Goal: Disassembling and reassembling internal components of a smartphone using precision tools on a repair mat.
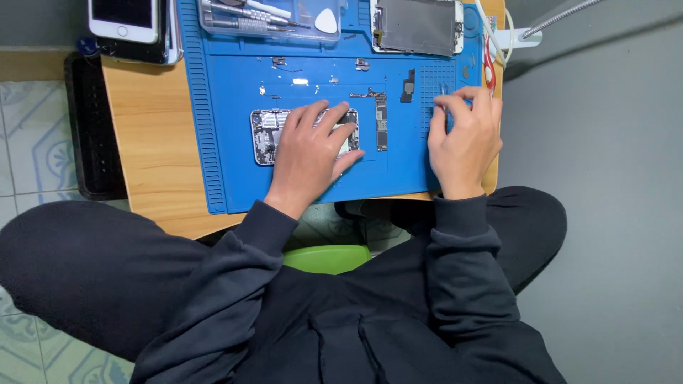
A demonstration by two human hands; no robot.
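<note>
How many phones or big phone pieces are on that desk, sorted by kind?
Whole phones at the top left corner: 1 white, with a dark one partly under it, so 2
Opened phone body under the left hand: 1
Detached screen panel at the top of the blue mat: 1
Total: 4

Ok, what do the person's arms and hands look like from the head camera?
Both arms are in long dark sleeves, loose and creased, with ribbed cuffs at the wrists. The left hand and right hand are bare: no gloves, and no rings, watch or straps that show. No markings show on the sleeves.
</note>
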